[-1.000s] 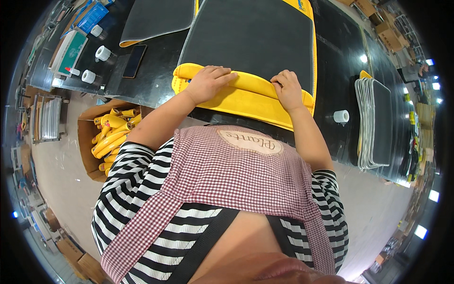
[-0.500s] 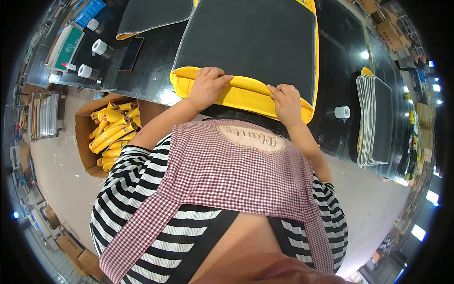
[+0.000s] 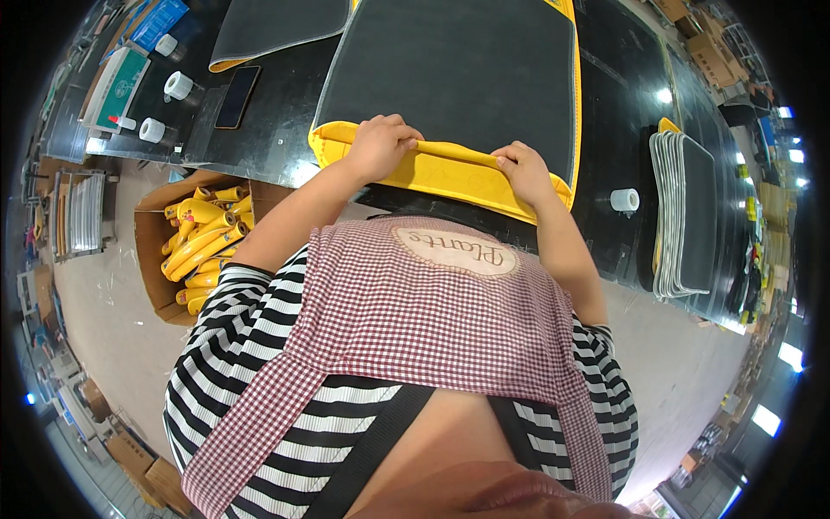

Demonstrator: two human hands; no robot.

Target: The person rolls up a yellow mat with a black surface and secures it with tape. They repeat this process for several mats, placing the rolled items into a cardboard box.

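Observation:
A floor mat (image 3: 450, 78) lies with its dark grey backing up on the black table. Its near end is folded over, showing a yellow strip (image 3: 458, 173) of the face side. My left hand (image 3: 380, 149) closes its fingers on the left part of this fold. On the right part, my right hand (image 3: 527, 176) pinches the fold between thumb and fingers. Both palms face down, and the fold between the hands looks like the start of a tight curl. Fingertips are partly hidden under the hands.
An open carton (image 3: 151, 268) holding several rolled yellow mats (image 3: 203, 246) stands on the floor at left. A phone (image 3: 237, 97), white tape rolls (image 3: 178, 85) and another mat (image 3: 272, 33) lie at the table's left. On the right are a tape roll (image 3: 624, 200) and stacked mats (image 3: 696, 212).
The fold between my hands has become narrower and tighter at its top edge. My right hand has turned slightly and its fingers have closed more; my left hand has shifted a little upward.

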